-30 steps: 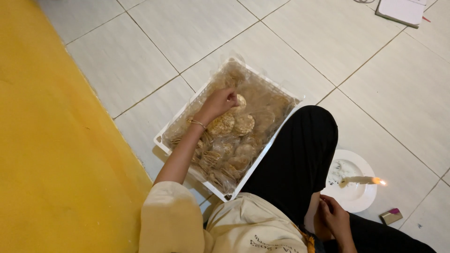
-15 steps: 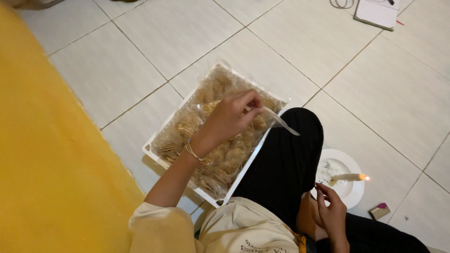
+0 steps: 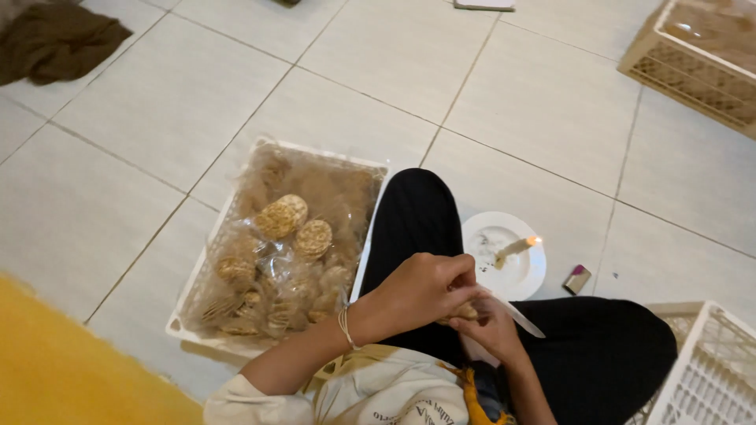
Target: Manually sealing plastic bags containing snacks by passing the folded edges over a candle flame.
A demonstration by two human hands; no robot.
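Head view: both hands meet over the lap, left hand clenched from above on a clear plastic packet, right hand cupped beneath it, fingers grasping the same packet and what looks like a cracker inside. Packet's long axis runs down-right, free end pointing away from the tray toward the lit candle on its white plate; right hand sits nearer the flame.

The left hand is held over the lap, fingers curled and pinched together. The right hand is cupped just beneath it, touching. Both forearms are bent inward.
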